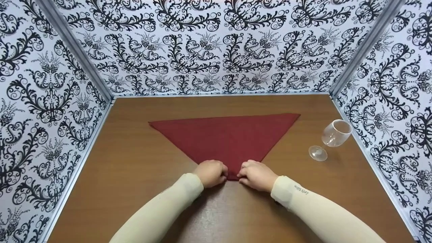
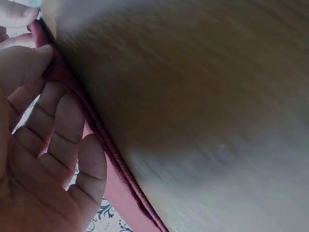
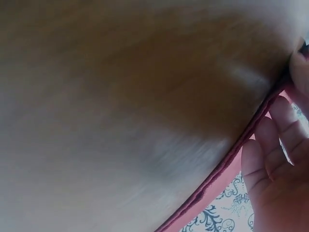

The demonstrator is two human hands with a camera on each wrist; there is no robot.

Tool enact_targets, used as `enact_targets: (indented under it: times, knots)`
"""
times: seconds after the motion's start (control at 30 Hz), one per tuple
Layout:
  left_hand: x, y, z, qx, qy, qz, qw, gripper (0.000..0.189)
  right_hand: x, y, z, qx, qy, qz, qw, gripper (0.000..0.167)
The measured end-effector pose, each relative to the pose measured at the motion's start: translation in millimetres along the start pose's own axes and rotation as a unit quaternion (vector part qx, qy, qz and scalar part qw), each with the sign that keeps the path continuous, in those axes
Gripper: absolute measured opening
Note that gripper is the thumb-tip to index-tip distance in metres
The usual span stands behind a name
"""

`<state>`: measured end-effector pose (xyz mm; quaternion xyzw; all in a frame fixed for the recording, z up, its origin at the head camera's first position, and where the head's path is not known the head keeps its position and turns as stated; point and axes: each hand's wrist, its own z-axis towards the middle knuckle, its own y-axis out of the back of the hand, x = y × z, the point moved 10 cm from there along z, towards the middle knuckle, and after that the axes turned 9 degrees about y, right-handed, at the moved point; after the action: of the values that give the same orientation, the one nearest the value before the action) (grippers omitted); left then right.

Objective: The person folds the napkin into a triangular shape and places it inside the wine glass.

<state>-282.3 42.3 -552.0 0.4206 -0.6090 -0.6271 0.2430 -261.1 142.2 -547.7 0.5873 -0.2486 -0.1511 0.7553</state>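
Observation:
A dark red cloth napkin (image 1: 229,138) lies on the table as a triangle, its long side at the back. Its near end looks blunt and folded where both hands meet it. My left hand (image 1: 211,172) grips the left of that end; in the left wrist view, thumb and forefinger pinch the layered cloth edge (image 2: 120,164). On the other side, my right hand (image 1: 258,175) holds the near end a short gap away. The right wrist view has its thumb at the cloth edge (image 3: 217,171), with the other fingers (image 3: 256,164) beneath; the thumb is partly cut off.
A clear stemmed glass (image 1: 336,133) stands on the right of the brown wooden table (image 1: 128,162), apart from the cloth. Patterned black-and-white panels (image 1: 209,50) close off the back and both sides, with metal rails at the corners.

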Motion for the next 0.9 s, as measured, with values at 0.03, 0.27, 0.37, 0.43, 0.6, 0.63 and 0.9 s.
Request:
enact_targets:
  times: [0.03,0.27,0.37,0.43,0.6,0.63,0.9]
  knots:
    - [0.9,-0.1,0.1,-0.001,0.001,-0.003,1.0000,0.008,0,0,0.4,-0.002,-0.001,-0.003,1.0000,0.006]
    - [4.2,-1.1,0.4,-0.004,0.007,-0.012,0.9999,0.014,-4,-1,2.7,-0.009,-0.026,0.000,0.9996,0.007]
    - [6.5,-0.9,0.8,-0.004,0.020,-0.018,0.9996,0.016,-5,-1,3.9,-0.012,-0.041,0.002,0.9991,0.010]
    - [8.0,-0.8,1.2,-0.002,0.030,-0.023,0.9993,0.016,-7,0,4.9,-0.016,-0.052,-0.001,0.9985,0.014]
    - [11.9,-1.7,3.6,0.005,0.053,-0.036,0.9979,0.017,-11,-1,7.2,-0.014,-0.081,-0.018,0.9964,0.021]
    - [12.9,-2.1,4.3,0.006,0.058,-0.039,0.9975,0.018,-12,-1,7.6,-0.012,-0.087,-0.022,0.9959,0.022]
    - [19.4,-4.7,8.6,0.007,0.086,-0.055,0.9947,0.018,-15,0,8.5,-0.013,-0.134,-0.020,0.9907,0.024]
